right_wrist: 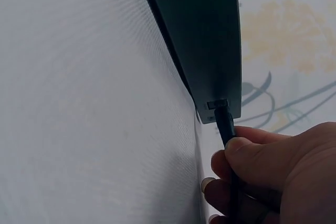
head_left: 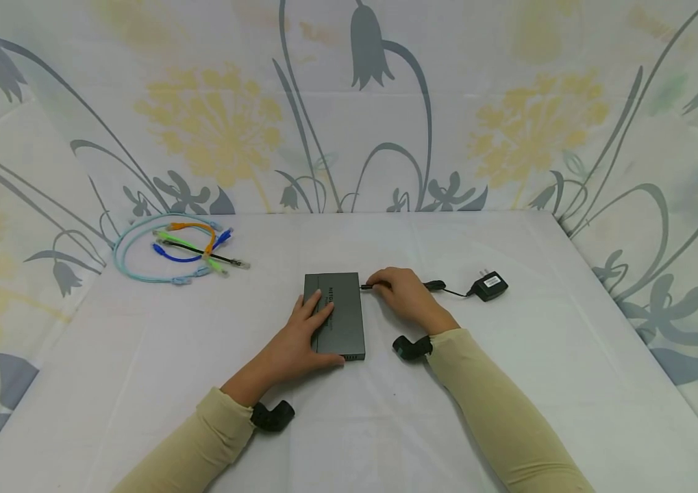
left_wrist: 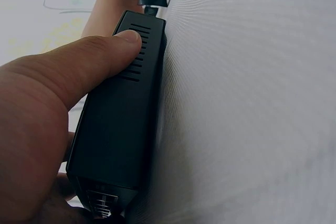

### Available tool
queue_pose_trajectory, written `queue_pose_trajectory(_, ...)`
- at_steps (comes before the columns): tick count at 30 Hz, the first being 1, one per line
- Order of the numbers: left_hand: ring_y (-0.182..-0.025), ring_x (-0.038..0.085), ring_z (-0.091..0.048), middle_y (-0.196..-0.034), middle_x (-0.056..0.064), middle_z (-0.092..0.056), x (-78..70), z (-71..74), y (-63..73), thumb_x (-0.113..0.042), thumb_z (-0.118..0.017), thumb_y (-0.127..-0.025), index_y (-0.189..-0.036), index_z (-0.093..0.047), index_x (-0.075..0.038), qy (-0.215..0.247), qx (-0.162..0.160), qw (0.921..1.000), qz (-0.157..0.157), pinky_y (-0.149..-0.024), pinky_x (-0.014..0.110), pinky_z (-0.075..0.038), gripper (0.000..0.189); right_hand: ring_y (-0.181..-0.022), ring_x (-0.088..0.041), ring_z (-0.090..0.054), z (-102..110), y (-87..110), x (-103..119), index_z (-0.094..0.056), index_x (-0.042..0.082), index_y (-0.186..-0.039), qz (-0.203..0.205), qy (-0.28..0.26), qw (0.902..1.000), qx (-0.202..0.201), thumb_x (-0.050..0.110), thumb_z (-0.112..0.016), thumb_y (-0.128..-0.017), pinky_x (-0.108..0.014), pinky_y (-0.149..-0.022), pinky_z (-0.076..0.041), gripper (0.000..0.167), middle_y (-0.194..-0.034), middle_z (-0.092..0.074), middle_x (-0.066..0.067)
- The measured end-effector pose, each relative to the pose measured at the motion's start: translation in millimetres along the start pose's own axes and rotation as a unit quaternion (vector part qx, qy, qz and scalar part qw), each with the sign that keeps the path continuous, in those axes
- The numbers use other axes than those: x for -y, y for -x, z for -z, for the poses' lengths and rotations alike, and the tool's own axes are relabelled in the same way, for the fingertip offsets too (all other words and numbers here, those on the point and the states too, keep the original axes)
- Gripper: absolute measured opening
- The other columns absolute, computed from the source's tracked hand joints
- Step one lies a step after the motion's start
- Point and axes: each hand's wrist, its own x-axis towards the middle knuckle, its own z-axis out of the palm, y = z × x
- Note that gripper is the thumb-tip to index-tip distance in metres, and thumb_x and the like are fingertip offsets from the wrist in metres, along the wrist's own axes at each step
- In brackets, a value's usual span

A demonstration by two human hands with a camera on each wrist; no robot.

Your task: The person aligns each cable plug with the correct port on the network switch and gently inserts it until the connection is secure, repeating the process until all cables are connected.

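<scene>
A dark grey network switch (head_left: 344,318) lies flat on the white table, lettering on its top partly covered. My left hand (head_left: 299,342) holds it, fingers spread over the top and the thumb (left_wrist: 113,59) against the vented near side. To the right, my right hand (head_left: 407,298) pinches the black power plug (right_wrist: 224,121) between thumb and fingers. The plug's tip meets the socket in the switch's right end; how deep it sits I cannot tell. From the hand a black cord (head_left: 435,285) runs to a power adapter (head_left: 489,285), prongs pointing away.
At the back left lies a group of network cables: a light blue loop (head_left: 119,255), an orange one (head_left: 209,236), and blue, green and black short ones. A flower-printed cloth (head_left: 349,137) rises behind the table and along both sides.
</scene>
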Motion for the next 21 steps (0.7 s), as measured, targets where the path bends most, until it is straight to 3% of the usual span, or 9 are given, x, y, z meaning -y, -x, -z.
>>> queue_pose_trajectory(21, -0.15, 0.039, 0.005, -0.164, 0.007, -0.005, 0.8, -0.3, -0.2, -0.05, -0.078, -0.077, -0.153, -0.03, -0.017, -0.001, -0.002, 1.0, -0.002, -0.11, 0.062, -0.032, 0.096, -0.105, -0.023, -0.065, -3.4, -0.5, 7.3, -0.07, 0.01, -0.109, -0.007, 0.013, 0.9998, -0.015, 0.013, -0.06, -0.096, -0.039, -0.09, -0.053, 0.017, -0.11, -0.07, -0.006)
